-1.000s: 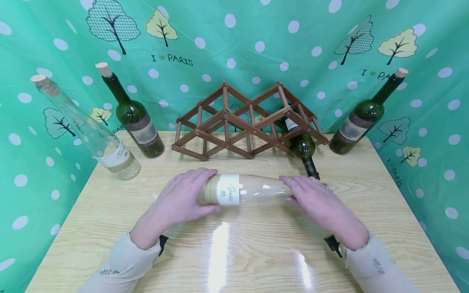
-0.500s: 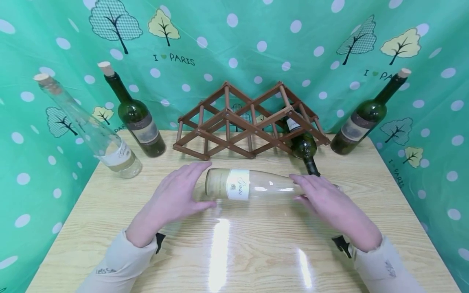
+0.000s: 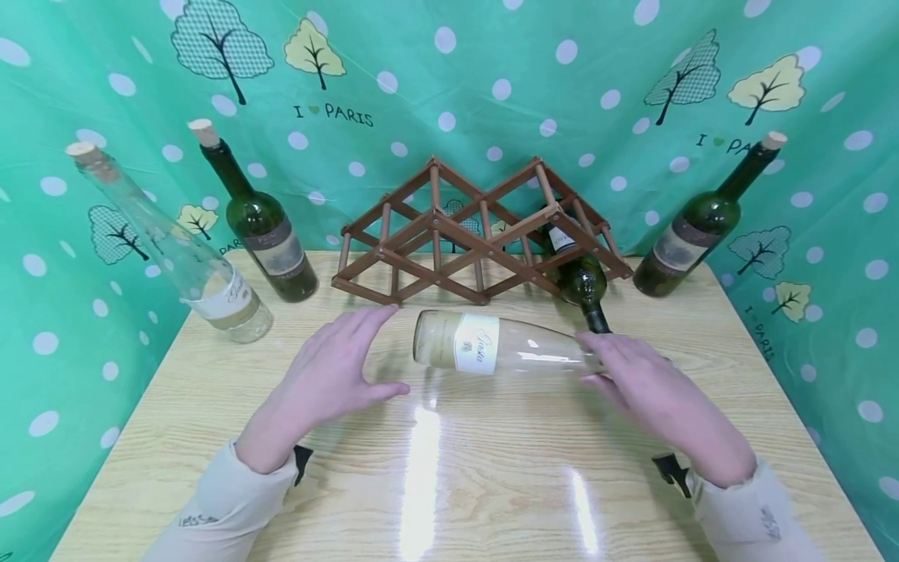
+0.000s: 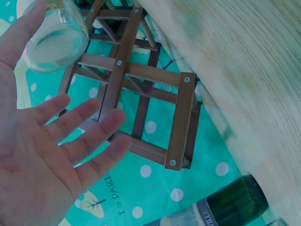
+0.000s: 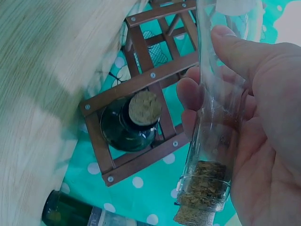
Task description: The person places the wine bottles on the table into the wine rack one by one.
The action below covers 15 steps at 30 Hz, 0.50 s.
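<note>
A clear glass bottle [image 3: 516, 343] with a white label lies sideways above the table, in front of the rack. My right hand [image 3: 646, 382] grips its neck; in the right wrist view the thumb and fingers wrap the glass just above the cork [image 5: 202, 186] in its mouth. My left hand [image 3: 323, 382] is apart from the bottle's base, fingers extended and thumb spread, holding nothing. The left wrist view shows that palm bare, with the bottle's round base [image 4: 56, 47] beyond the thumb. A brown wooden wine rack [image 3: 435, 221] stands behind, holding a dark green bottle [image 3: 581, 279] at its right end.
Upright at the table's back left are a corked clear bottle [image 3: 221, 297] and a corked green bottle [image 3: 277, 246]. Another corked green bottle [image 3: 684, 238] stands at the back right. A green dotted cloth [image 3: 449, 94] hangs behind the wooden table [image 3: 506, 468].
The clear bottle has shifted right and slightly away in my right hand. My left hand has come off its base and moved a little left, leaving a gap.
</note>
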Tool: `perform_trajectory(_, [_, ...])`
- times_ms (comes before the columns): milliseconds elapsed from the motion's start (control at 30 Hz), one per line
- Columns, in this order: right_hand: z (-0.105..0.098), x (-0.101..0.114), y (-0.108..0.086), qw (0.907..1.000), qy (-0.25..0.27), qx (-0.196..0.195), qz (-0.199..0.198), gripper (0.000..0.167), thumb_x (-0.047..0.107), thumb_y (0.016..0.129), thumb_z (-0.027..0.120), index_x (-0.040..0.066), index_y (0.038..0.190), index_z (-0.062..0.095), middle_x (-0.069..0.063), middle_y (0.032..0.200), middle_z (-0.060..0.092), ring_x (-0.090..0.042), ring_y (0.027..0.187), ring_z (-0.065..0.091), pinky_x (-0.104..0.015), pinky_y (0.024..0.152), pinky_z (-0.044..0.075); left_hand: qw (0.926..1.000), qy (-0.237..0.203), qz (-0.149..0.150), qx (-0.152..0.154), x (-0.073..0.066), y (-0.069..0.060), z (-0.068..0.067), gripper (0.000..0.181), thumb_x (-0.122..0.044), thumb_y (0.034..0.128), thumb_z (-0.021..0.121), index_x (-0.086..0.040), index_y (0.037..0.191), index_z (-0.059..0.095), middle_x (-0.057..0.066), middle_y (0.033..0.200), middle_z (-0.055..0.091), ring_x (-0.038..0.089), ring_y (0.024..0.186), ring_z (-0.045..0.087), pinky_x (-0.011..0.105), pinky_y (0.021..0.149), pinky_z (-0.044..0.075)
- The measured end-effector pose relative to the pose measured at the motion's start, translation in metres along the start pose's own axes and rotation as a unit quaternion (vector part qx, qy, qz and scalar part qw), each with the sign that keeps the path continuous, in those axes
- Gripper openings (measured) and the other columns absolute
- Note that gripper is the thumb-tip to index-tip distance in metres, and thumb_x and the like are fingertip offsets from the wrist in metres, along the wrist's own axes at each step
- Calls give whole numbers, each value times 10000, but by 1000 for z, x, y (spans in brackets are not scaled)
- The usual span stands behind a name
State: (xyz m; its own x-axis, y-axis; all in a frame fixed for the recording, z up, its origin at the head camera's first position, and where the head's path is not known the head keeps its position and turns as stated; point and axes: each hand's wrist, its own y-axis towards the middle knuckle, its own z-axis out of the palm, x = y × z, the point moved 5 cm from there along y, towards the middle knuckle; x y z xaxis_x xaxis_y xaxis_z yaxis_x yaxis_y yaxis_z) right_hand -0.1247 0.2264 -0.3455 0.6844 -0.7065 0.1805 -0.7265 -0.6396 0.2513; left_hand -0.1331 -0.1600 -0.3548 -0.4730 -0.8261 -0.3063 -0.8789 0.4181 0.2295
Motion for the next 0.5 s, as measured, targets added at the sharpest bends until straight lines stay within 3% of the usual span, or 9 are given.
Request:
perform_trajectory(133, [-3,-3,-3,9999,50,-121,-23,709,86,894,851,-29,1499,499,-236,1339,675,-432,1210,667,-624,1001,538,9999,56,68,-72,1,0,-1,1173,-624,711,933,-136,1630,390,90,1547,531,357,1380,527,602,1078,477])
perform_trajectory(300, [-5,-9,-8,9997,41,-233,-40,651,193,977,783,-38,1510,489,-252,1301,687,-443,1177,678,-624,979,550,9999,115,20,-38,3,0,0,1185,-642,708,927,-140,1633,381,89,1569,503,365,1402,497,622,1100,449])
perform_trajectory(433, [-7,-14,-11,9997,70,-209,92,653,261,1005,749,-46,1516,485,-247,1275,696,-435,1157,685,-617,964,560,9999,142,-66,3,4,-1,-1,1188,-641,705,929,-145,1634,379,94,1577,489,375,1412,478,640,1105,434])
perform_trajectory(500, [-9,-16,-12,9996,95,-134,208,681,216,971,790,-51,1518,484,-246,1258,699,-432,1143,688,-615,953,565,9998,175,-75,-10,5,-2,-1,1189,-636,699,934,-142,1629,384,100,1578,484,381,1416,469,645,1106,430])
